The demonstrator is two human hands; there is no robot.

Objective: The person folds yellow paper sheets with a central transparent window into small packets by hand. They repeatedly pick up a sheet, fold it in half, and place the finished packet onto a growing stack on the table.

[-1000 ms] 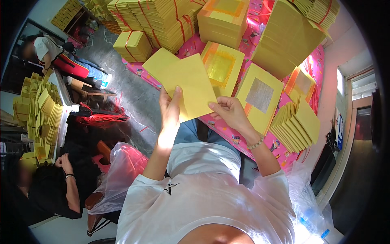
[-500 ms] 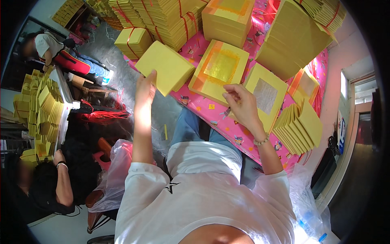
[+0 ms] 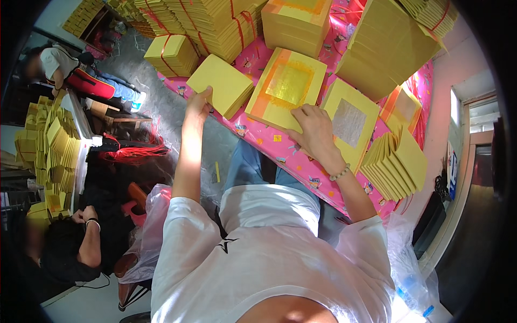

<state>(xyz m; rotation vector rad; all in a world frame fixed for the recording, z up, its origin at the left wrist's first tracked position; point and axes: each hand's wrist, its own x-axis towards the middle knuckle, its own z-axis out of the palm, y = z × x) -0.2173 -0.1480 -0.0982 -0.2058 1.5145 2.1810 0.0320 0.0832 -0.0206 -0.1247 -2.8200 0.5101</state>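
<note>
Left hand grips plain yellow stack; right hand flat, open on gold-foil stack.

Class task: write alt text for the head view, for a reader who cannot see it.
Seen from above, a person's left hand rests on a plain yellow paper stack while the right hand presses a gold-foil stack on a pink table.

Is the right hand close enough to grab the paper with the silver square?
Probably yes. The right hand rests on the gold-foil stack, and the silver-square stack lies right beside it on the pink table, with nothing between them.
</note>
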